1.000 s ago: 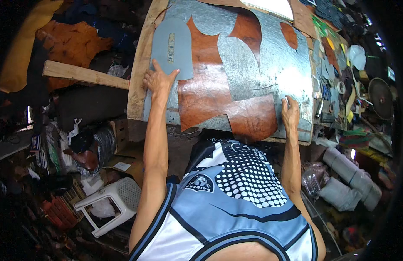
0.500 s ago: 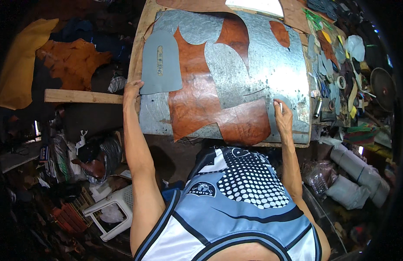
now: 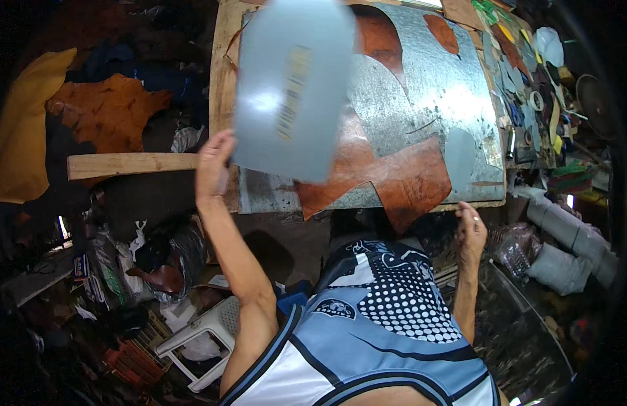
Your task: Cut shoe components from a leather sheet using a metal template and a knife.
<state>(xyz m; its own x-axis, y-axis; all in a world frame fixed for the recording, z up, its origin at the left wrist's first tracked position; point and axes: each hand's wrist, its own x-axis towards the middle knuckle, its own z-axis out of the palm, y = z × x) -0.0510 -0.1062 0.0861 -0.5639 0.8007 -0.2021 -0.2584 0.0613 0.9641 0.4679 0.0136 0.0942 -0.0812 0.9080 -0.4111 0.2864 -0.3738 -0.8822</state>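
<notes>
My left hand (image 3: 215, 166) grips the left edge of a grey arch-shaped template (image 3: 266, 88), raised above the worktable and blurred by motion. Under it, partly hidden, lies a cut piece of reddish-brown leather (image 3: 415, 179) on a metal sheet (image 3: 388, 95). One lobe of the leather overhangs the near edge. Just off the table's near right corner is my right hand (image 3: 471, 230), its fingers closed around a small white stick, of which only a bit shows. A smaller grey rounded template (image 3: 460, 157) rests on the sheet, right of the leather.
A brown leather scrap (image 3: 442, 35) lies at the sheet's far right. Tools, tape and templates crowd a side bench (image 3: 530, 101) at right. A wooden bar (image 3: 134, 164) juts out left of the table. A white plastic stool (image 3: 198, 338) stands lower left; wrapped rolls (image 3: 571, 230) lie at right.
My left hand has lifted the grey template off the table and it has swung up and to the right. My right hand has drawn back from the sheet toward my body.
</notes>
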